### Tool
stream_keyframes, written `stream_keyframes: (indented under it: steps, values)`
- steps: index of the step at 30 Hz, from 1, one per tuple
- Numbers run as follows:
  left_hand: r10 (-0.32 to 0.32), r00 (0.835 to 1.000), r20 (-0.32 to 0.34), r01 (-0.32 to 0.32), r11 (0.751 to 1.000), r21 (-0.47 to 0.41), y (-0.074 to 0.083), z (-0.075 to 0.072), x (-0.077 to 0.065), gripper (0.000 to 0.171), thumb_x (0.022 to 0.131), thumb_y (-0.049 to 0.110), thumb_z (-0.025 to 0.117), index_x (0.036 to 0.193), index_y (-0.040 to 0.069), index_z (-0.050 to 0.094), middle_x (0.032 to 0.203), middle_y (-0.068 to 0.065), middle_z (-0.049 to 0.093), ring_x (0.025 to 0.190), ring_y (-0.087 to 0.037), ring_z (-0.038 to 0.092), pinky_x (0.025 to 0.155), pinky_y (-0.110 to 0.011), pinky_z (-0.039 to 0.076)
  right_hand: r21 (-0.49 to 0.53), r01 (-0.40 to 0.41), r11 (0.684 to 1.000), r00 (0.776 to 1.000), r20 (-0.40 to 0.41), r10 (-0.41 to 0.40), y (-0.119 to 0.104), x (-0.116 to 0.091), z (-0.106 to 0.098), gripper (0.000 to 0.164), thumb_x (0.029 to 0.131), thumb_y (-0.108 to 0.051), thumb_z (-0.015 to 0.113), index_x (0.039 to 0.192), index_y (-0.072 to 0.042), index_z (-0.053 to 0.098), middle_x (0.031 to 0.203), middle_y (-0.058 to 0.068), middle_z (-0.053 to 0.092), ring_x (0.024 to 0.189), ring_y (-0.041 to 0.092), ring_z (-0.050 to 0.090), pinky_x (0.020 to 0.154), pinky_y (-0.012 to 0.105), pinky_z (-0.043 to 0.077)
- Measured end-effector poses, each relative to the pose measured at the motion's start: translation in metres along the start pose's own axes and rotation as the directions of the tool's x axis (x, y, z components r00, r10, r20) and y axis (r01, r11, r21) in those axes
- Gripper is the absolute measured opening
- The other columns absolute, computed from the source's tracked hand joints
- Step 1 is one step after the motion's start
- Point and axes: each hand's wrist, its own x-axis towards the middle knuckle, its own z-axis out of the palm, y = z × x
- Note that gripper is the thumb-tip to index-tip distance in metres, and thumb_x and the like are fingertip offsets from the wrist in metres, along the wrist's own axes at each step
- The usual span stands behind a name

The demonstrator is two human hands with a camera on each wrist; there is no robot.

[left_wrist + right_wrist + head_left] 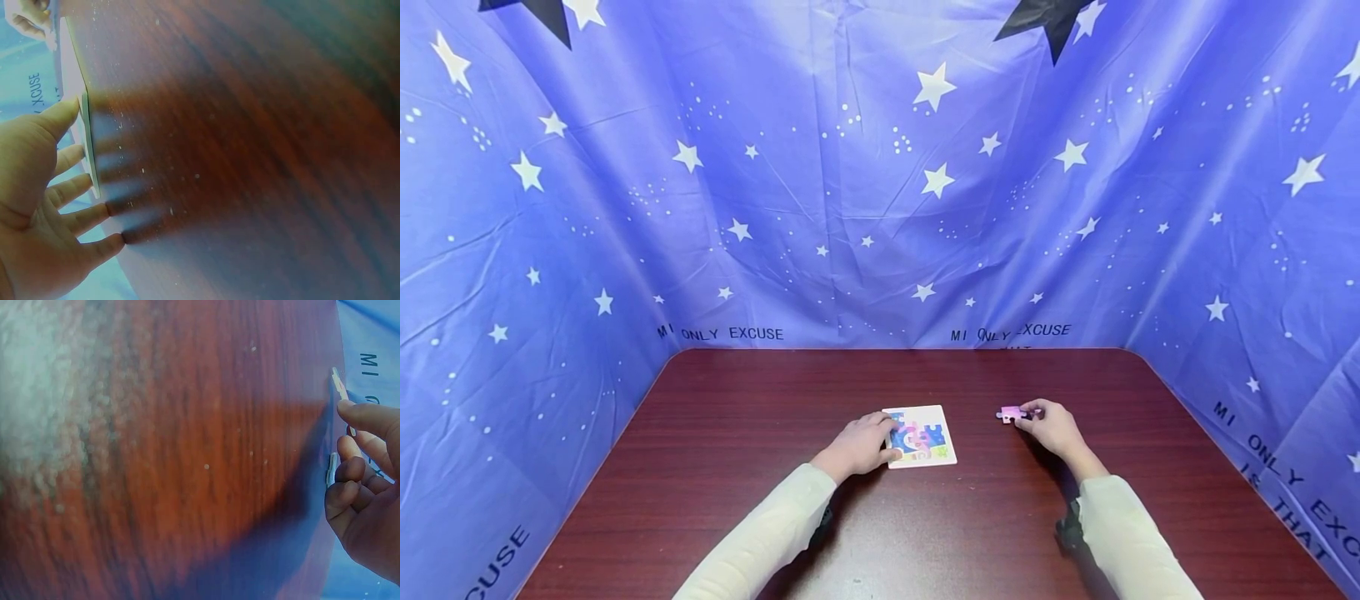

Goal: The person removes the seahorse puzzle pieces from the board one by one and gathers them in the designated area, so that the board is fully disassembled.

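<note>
A flat, white-bordered puzzle board (951, 454) lies on the table, partly filled with blue, pink and green pieces; its upper part is white. My left hand (863, 442) rests at its left side. In the left wrist view, that hand (47, 206) has its fingers spread, and the thumb touches the board's edge (87, 115). To the right of the board, my right hand (1054, 427) pinches a pink puzzle piece (1011, 413) between thumb and fingers. The right wrist view shows this piece (339, 384) edge-on, tilted at the tips of the right hand (369, 481).
Another thin, light piece (332, 469) shows beside the curled fingers in the right wrist view, partly hidden. The dark red wooden table (737, 400) ends at a blue star-printed curtain (880, 275), which encloses its back and sides.
</note>
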Motion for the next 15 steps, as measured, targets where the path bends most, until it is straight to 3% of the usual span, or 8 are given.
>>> stream_keyframes:
  steps: [15]
  values:
    - [-0.001,1.000,-0.009,0.001,1.000,-0.011,-0.0016,0.0002,-0.0002,0.050,0.091,0.044,0.056,0.131,0.014,0.051,0.138,-0.007,0.047,0.130,-0.025,0.043,0.102,-0.044,0.039,0.001,-0.004,1.000,1.000,0.011,0.004,0.0042,0.0045,0.0004,0.031,0.080,-0.014,0.069,0.103,0.005,0.065,0.075,0.010,0.060,0.069,0.017,0.050,0.064,0.028,0.038]
